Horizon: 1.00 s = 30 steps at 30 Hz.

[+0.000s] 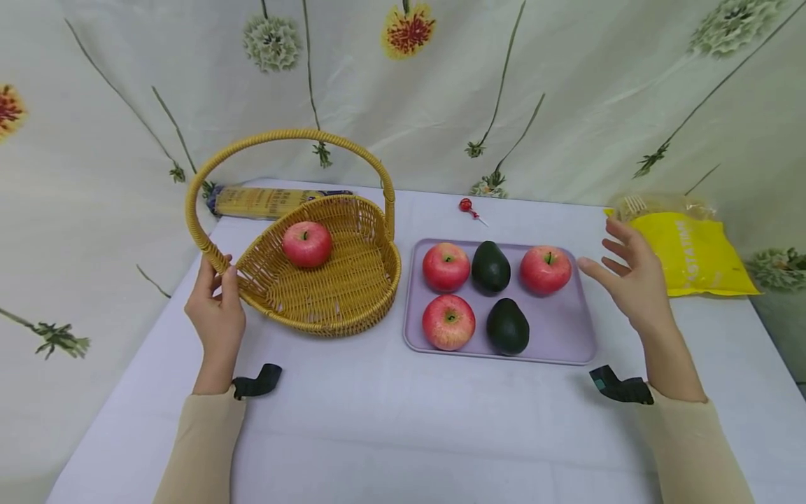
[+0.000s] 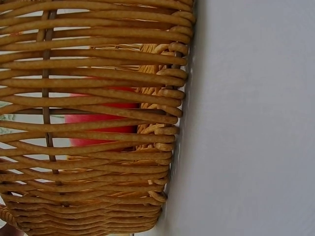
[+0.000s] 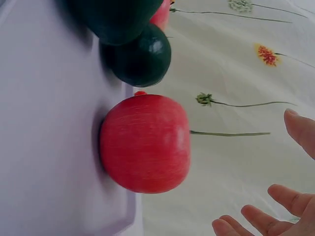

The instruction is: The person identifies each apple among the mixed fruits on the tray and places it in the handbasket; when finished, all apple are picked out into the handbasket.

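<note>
Two beige sleeves come in from the near edge in the head view, a black band at each wrist, over a white-covered table. On the left, the left hand has thumb and fingers closed round the foot of the handle of a wicker basket, which stands on the table with one red apple inside, toward its far left side. Right of the basket sits a lilac tray: a far left apple, a near left apple, a far avocado, a near avocado and, at far right, a third apple. Just beside that one I see the right hand, thumb and fingers spread wide, holding nothing. Beyond it lies a yellow packet; a long yellow pack lies behind the basket, and a small red item beyond the tray. From the left wrist, woven basket wall fills the left side, red showing through the gaps; only a sliver of hand appears, so its grip can't be told there. From the right wrist, the third apple is large on the tray, both avocados past it, and the loose, parted fingers hang clear of the fruit.
</note>
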Available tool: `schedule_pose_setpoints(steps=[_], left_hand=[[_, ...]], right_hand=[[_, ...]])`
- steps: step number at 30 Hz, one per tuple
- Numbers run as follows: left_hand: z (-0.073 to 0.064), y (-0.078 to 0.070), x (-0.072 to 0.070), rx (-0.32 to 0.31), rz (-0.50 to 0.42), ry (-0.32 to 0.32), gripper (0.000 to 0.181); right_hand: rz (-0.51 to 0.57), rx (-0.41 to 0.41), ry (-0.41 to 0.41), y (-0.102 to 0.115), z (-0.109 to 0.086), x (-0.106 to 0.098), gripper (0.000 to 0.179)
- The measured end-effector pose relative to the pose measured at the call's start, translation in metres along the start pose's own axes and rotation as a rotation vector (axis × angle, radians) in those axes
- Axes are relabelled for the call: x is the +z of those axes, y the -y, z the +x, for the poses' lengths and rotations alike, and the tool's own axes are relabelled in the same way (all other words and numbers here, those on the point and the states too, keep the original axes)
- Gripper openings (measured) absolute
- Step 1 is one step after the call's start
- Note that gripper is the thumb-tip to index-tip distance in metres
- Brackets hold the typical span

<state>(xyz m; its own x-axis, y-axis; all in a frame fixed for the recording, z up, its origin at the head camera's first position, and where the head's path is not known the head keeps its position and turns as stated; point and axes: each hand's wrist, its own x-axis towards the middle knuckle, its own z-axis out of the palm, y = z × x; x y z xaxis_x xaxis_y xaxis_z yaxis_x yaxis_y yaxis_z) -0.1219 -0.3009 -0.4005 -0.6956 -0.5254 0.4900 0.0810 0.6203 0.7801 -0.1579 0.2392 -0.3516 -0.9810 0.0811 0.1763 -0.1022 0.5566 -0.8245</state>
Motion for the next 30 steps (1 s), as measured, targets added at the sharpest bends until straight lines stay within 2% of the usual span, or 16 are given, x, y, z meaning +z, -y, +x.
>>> schedule_pose_setpoints(steps=[12,19,30], left_hand=[[0.0,0.001,0.0,0.008,0.005,0.003,0.038],[-0.001,0.001,0.0,-0.016,0.002,0.009,0.039],[-0.001,0.002,-0.001,0.006,0.006,0.005,0.04]], right_hand=[[0.018,0.042,0.154,-0.019,0.01,0.016,0.076],[0.047,0.079,0.224,-0.026,0.01,0.025,0.082],[0.03,0.132,0.274,-0.032,0.009,0.037,0.089]])
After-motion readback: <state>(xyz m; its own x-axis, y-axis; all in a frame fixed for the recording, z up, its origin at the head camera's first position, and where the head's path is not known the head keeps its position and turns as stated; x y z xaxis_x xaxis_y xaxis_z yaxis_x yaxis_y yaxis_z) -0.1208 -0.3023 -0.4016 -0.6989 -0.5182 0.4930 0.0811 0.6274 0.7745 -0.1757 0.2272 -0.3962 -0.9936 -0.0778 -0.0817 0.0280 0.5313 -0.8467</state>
